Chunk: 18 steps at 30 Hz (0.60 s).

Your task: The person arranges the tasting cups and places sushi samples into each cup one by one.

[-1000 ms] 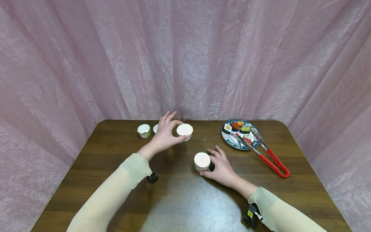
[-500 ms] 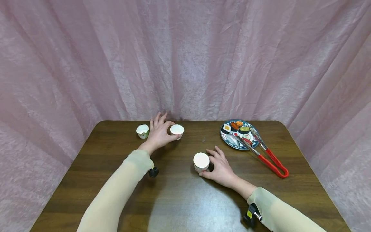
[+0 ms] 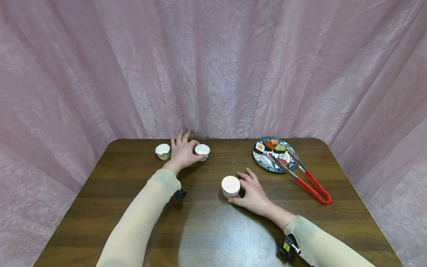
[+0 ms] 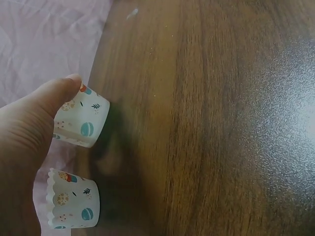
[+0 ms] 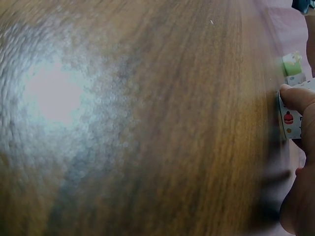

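At the back of the table, my left hand [image 3: 184,154] pinches a white paper baking cup [image 3: 202,149] between thumb and fingers. Coloured prints cover that cup [image 4: 83,120], which tilts in the left wrist view; whether its base touches the wood I cannot tell. A similar printed cup [image 4: 74,200] stands beside it, hidden behind the left hand in the head view. Further left is a green-sided baking cup [image 3: 162,151]. Nearer the middle, my right hand [image 3: 255,194] grips another white printed cup [image 3: 231,186] by its side, its thumb [image 5: 295,98] showing in the right wrist view.
A blue-rimmed plate [image 3: 256,157] with several sushi pieces lies at the back right. Tongs with red handles [image 3: 311,189] rest across its edge and reach onto the wooden table [image 3: 110,207]. A pink curtain [image 3: 213,74] hangs behind the table's back edge.
My left hand has carried its baking cup leftward and slightly down toward the table, covering the cup behind it. The right hand still holds its cup in about the same place.
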Tool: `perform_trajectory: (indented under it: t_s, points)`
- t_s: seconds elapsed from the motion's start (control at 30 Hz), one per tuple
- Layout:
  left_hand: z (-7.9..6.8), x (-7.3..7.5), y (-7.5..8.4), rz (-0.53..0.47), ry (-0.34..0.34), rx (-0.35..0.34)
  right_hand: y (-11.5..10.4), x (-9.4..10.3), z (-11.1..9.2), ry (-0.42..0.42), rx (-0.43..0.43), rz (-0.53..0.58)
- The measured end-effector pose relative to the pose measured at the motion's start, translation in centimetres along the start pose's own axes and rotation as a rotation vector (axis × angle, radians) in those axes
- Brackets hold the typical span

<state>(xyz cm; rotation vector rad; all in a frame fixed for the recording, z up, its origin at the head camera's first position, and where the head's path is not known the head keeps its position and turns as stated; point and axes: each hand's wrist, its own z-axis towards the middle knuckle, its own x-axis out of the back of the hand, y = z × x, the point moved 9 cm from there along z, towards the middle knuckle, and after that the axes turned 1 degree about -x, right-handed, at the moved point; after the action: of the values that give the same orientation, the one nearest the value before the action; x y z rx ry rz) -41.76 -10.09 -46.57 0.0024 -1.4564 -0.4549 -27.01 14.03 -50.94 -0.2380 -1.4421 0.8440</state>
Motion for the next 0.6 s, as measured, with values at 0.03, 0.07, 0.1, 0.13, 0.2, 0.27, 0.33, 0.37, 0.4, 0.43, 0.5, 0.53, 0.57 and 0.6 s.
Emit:
perform_trajectory:
  t_s: [0.03, 0.07, 0.1, 0.13, 0.2, 0.27, 0.33, 0.37, 0.4, 0.43, 0.5, 0.53, 0.57, 0.6]
  points:
    - [0.1, -0.1, -0.1, 0.004, -0.006, 0.005, 0.0, 0.0, 0.0, 0.002, 0.001, 0.000]
    - [0.2, -0.2, -0.2, 0.005, -0.010, 0.011, 0.0, 0.0, 0.0, 0.000, 0.000, 0.000]
    - [0.3, -0.3, -0.3, 0.005, -0.014, 0.015, 0.0, 0.0, 0.0, -0.001, -0.002, 0.000]
    - [0.4, -0.4, -0.4, 0.006, -0.018, 0.020, 0.0, 0.0, 0.0, -0.002, -0.002, 0.000]
    - [0.6, -0.6, -0.6, 0.017, -0.019, 0.027, 0.0, 0.0, 0.0, -0.006, -0.005, 0.001]
    - [0.8, -0.7, -0.7, 0.022, -0.018, 0.030, 0.0, 0.0, 0.0, -0.012, -0.010, 0.003]
    - [1.0, -0.8, -0.9, 0.033, -0.016, 0.033, 0.0, 0.0, 0.0, -0.011, -0.008, 0.004]
    - [1.1, -0.8, -1.0, 0.037, -0.016, 0.034, 0.1, -0.1, 0.0, -0.009, -0.006, 0.006]
    - [1.1, -0.8, -1.0, 0.040, -0.015, 0.036, 0.1, -0.1, 0.0, -0.008, -0.006, 0.007]
    - [1.1, -0.8, -1.1, 0.041, -0.013, 0.037, 0.1, -0.1, 0.0, -0.008, -0.005, 0.008]
    - [1.2, -0.8, -1.2, 0.047, -0.009, 0.039, 0.1, -0.1, 0.0, -0.005, -0.002, 0.008]
    - [1.2, -0.8, -1.2, 0.049, -0.008, 0.040, 0.1, -0.1, 0.0, -0.005, -0.004, 0.008]
    - [1.2, -0.8, -1.3, 0.048, -0.009, 0.041, 0.2, -0.1, 0.0, -0.005, -0.004, 0.006]
    - [1.2, -0.9, -1.3, 0.051, -0.008, 0.041, 0.2, -0.1, 0.0, -0.007, -0.007, 0.004]
